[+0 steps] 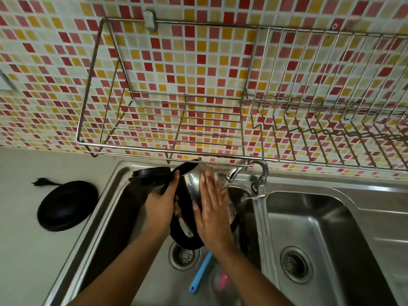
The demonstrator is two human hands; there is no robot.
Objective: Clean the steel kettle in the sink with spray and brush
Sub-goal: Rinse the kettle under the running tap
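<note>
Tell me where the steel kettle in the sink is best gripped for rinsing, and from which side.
Probably the black handle, taken from the person's left, as the left hand does. The kettle is tilted with the handle leftward, while its smooth, wet steel body faces the tap; the right hand only lies flat on it.

Quick tally: one steel kettle (pixel 190 184), two grips (left grip (pixel 161 204), right grip (pixel 213 209)), two sink basins (left basin (pixel 123 208), right basin (pixel 309 217)), two drains (left drain (pixel 184 257), right drain (pixel 295 265)), one tap (pixel 254 168), one black kettle base (pixel 67 205), one plug (pixel 40 181), one wire rack (pixel 176 134), one blue handle (pixel 202 273).
</note>
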